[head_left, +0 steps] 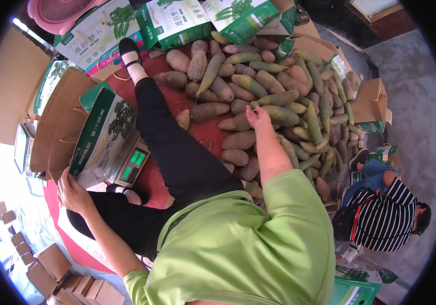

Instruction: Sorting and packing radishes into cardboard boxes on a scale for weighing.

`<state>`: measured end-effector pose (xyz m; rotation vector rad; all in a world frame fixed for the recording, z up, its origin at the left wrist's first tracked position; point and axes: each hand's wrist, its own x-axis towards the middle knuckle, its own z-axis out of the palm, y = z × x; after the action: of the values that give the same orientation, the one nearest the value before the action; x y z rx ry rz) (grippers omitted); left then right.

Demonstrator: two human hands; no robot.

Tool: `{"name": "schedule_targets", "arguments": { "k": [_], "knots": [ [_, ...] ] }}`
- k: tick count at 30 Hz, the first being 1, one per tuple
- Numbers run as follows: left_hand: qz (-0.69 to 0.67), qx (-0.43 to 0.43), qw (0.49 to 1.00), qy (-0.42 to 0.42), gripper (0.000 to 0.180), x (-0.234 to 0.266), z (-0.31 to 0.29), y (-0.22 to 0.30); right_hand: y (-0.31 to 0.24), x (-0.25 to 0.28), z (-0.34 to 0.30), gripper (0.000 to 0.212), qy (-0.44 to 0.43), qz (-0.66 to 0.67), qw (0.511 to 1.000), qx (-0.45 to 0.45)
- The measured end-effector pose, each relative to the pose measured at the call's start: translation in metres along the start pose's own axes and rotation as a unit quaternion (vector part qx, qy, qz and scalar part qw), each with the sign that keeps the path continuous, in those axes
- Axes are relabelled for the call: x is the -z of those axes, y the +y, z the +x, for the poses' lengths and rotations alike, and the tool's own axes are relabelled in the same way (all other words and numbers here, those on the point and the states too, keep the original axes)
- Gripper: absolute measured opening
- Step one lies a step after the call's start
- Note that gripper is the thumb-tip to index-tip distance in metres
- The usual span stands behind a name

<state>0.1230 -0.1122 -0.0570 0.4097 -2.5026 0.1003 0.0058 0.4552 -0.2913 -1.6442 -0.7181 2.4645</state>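
My right hand (260,120) reaches over a large heap of long radishes (271,81), green and earthy brown. Its fingers are closed at the tip of a green radish (281,97), which lies on the heap. On the left, my left hand (74,193) has its fingers curled at the near corner of an open cardboard box (98,133), green and white with a leafy picture. The box stands tilted on a digital scale (131,165) with a lit green display. Its inside is mostly hidden by the walls and flaps.
My outstretched leg (164,122) lies between box and heap on a red mat (152,61). Several printed cartons (174,23) line the far side, beside a pink basin (58,12). Another person in a striped top (385,216) sits at the right. Small brown boxes (50,267) are stacked lower left.
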Motion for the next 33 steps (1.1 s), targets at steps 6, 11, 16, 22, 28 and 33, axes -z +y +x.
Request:
{"name": "schedule_targets", "arguments": {
  "k": [6, 11, 16, 22, 28, 33],
  "knots": [
    [-0.018, -0.004, 1.000, 0.006, 0.018, 0.001, 0.001, 0.003, -0.004, 0.005, 0.025, 0.022, 0.003, 0.169, 0.985, -0.041],
    [-0.012, 0.000, 1.000, 0.002, 0.018, 0.000, 0.003, 0.004, 0.002, 0.015, 0.027, 0.014, 0.014, 0.129, 0.991, -0.025],
    [-0.013, 0.003, 1.000, 0.009, 0.018, 0.000, 0.001, 0.002, 0.025, 0.034, -0.003, 0.010, 0.071, -0.081, 0.991, 0.080],
    [-0.008, 0.006, 1.000, 0.000, 0.019, 0.001, 0.002, 0.004, 0.020, 0.053, -0.044, 0.015, 0.105, -0.262, 0.933, 0.223],
    [-0.019, 0.012, 1.000, 0.003, 0.019, 0.002, 0.002, 0.004, -0.009, 0.042, -0.083, 0.016, 0.100, -0.295, 0.890, 0.333],
    [-0.026, 0.016, 1.000, -0.005, 0.019, 0.002, 0.003, 0.003, -0.049, 0.042, -0.072, 0.013, 0.062, -0.254, 0.874, 0.409]
  ]
}}
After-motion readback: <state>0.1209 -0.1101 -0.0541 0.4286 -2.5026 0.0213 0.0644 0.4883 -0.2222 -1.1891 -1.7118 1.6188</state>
